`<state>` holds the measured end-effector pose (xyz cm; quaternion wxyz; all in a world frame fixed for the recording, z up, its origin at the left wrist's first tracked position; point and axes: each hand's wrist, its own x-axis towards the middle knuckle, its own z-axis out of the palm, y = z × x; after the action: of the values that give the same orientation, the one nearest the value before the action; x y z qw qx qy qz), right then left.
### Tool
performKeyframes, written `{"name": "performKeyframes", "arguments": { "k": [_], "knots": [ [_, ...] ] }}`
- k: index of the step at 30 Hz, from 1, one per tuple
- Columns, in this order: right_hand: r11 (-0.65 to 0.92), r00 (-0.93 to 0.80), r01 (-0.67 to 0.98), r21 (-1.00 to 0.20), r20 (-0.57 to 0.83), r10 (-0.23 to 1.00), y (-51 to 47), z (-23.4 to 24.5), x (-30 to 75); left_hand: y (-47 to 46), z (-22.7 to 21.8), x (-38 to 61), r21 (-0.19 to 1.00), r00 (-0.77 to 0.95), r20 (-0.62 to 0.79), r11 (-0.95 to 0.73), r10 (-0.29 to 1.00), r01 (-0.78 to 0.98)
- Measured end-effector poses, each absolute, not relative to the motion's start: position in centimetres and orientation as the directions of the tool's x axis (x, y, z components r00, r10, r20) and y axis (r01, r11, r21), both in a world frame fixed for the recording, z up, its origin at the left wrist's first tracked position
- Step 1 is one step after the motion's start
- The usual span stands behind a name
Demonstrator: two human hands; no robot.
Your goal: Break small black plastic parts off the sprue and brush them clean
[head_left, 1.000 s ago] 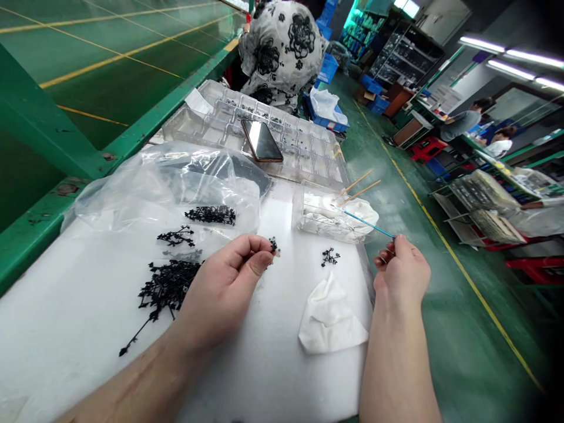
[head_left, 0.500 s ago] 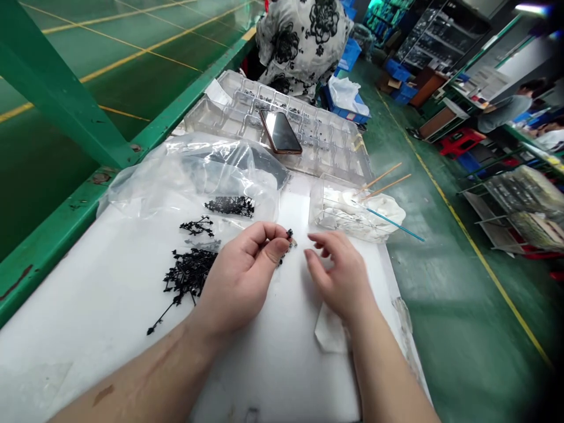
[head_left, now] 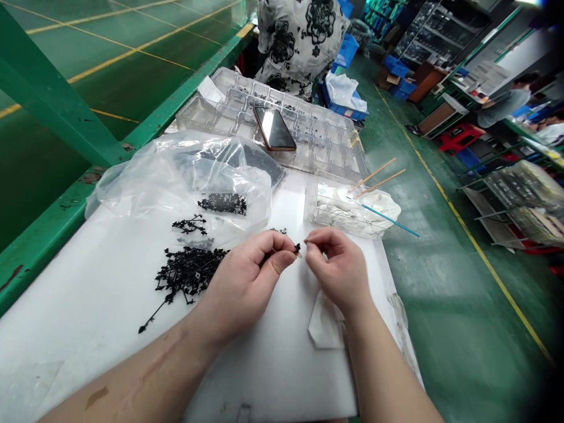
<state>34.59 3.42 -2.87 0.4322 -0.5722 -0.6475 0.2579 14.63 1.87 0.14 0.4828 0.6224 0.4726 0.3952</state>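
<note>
Between the thumb and index finger of my left hand (head_left: 259, 270) is a small black plastic part (head_left: 298, 248), its tip sticking out toward the right. My right hand (head_left: 337, 264) is close beside it, thumb and index finger pinched; whatever they hold is too small to make out. A gap shows between the two hands. Left of my left hand lies a pile of black branched plastic pieces (head_left: 189, 273) on the white tabletop (head_left: 264, 364). A smaller black cluster (head_left: 189, 224) lies behind the pile. Several tiny parts (head_left: 278, 230) lie just beyond my left fingers.
A clear plastic bag (head_left: 176, 170) holds more black pieces. Behind it, a phone (head_left: 275, 128) rests on a clear compartment tray (head_left: 339, 138). A clear box (head_left: 317, 202) with white material and thin sticks stands at right. A person in a patterned top (head_left: 304, 41) sits beyond.
My right thumb and index finger have closed from apart into a pinch. My left hand has moved slightly right with the black part, nearer the right fingertips. The view has shifted slightly.
</note>
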Motion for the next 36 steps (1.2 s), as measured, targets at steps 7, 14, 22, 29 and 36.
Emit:
{"name": "performKeyframes", "arguments": {
  "k": [7,14,22,29,36],
  "knots": [
    [0.235,0.045,0.092,-0.968,0.24,0.97,1.5,-1.4,35.7,1.9,0.4,15.1,0.962,0.28,0.099,-0.165,0.955,0.22],
    [0.377,-0.034,0.143,-0.915,0.377,0.926,0.9,-0.8,34.9,1.8,0.3,15.3,0.957,0.346,0.119,-0.2,0.931,0.21],
    [0.359,-0.121,0.195,-0.913,0.341,0.932,0.9,-0.6,34.6,1.8,0.3,15.3,0.951,0.348,0.152,-0.233,0.925,0.204],
    [0.21,-0.17,0.088,-0.974,0.193,0.966,1.1,-0.5,34.7,1.8,-0.1,15.3,0.928,0.354,0.235,-0.317,0.905,0.195],
    [0.195,-0.171,0.129,-0.972,0.172,0.97,1.0,-0.1,34.9,1.9,-0.9,15.1,0.899,0.323,0.231,-0.328,0.918,0.29]
  ]
}}
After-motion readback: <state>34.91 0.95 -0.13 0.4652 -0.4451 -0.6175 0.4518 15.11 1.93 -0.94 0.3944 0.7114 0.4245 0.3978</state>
